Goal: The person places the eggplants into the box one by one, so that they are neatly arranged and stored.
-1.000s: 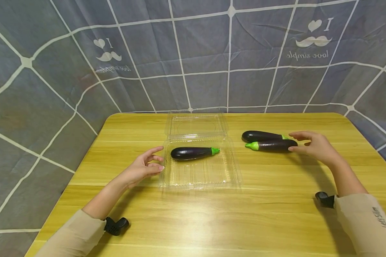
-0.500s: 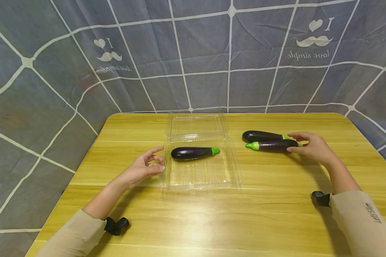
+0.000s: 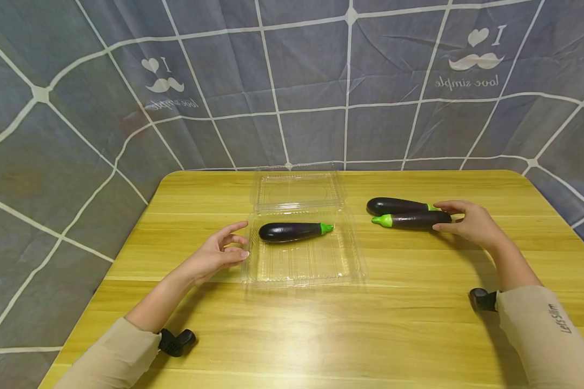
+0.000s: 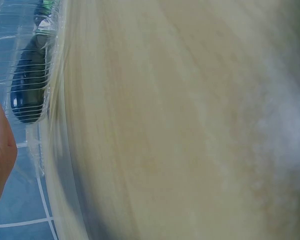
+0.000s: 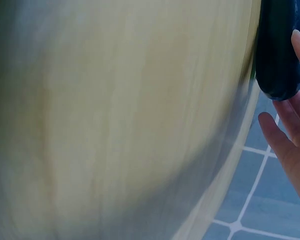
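Note:
My right hand [image 3: 474, 224] is around the rounded end of the nearer dark purple eggplant [image 3: 411, 220], thumb on its near side and forefinger on its far side. That eggplant lies on the table, its green stem pointing left. Behind it another eggplant [image 3: 396, 206] touches it, stem to the right beside my fingertips. A third eggplant [image 3: 289, 232] lies in a clear plastic clamshell box [image 3: 302, 270] with its lid [image 3: 297, 189] folded back. My left hand [image 3: 209, 256] hovers at the box's left edge, fingers relaxed and holding nothing. The right wrist view catches the thumb over the eggplant [image 5: 280, 55].
A wood-patterned table [image 3: 302, 335] carries everything. A grey curtain [image 3: 311, 81] with white grid lines hangs behind the table and at its sides. Black wrist mounts stick out below the left sleeve [image 3: 114, 354] and the right sleeve [image 3: 540, 329].
My right hand has slid slightly left along the nearer eggplant's end, and the forearm has shifted left with it. The left hand, box and eggplants have not visibly moved.

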`<state>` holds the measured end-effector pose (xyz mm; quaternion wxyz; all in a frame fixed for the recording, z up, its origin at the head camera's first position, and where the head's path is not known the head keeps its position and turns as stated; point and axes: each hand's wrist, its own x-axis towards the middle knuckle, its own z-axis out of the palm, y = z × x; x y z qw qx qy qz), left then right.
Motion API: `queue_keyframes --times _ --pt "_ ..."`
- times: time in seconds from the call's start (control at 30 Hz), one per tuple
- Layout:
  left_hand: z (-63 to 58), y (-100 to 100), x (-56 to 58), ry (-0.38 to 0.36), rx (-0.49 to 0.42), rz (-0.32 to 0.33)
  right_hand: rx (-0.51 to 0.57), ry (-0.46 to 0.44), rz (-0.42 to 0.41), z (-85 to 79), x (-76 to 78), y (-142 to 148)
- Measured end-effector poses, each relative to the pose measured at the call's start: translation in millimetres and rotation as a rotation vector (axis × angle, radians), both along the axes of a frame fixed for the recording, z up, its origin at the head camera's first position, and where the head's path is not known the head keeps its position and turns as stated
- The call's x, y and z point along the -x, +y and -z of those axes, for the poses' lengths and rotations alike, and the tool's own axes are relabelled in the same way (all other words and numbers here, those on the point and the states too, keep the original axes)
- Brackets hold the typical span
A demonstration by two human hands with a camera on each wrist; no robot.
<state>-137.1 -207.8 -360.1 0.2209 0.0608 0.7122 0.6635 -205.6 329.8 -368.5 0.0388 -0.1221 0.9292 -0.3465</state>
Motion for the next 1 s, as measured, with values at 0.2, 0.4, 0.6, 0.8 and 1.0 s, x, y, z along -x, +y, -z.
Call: queue_keyframes --times 0.2,0.4,0.6,0.8,1.0 --pt "-0.4 0.4 -1.2 0.004 0.012 -0.001 0.008 -0.012 0.006 1.0 -0.3 0.9" --pt "-0.1 -0.5 -1.0 0.011 0.014 0.001 0.014 0.008 -0.001 3.1 0.3 1.6" --pt "0.1 -0.1 -1.0 0.012 0.01 0.002 -0.002 0.05 -0.018 4.3 -1.0 1.4" --pt "0.4 0.5 -1.0 0.013 0.01 0.001 -0.003 0.065 -0.036 4.5 -1.8 0.6" --pt "0.5 0.5 -1.4 0.014 0.008 0.003 0.003 0.059 -0.042 2.9 -3.7 -0.6"
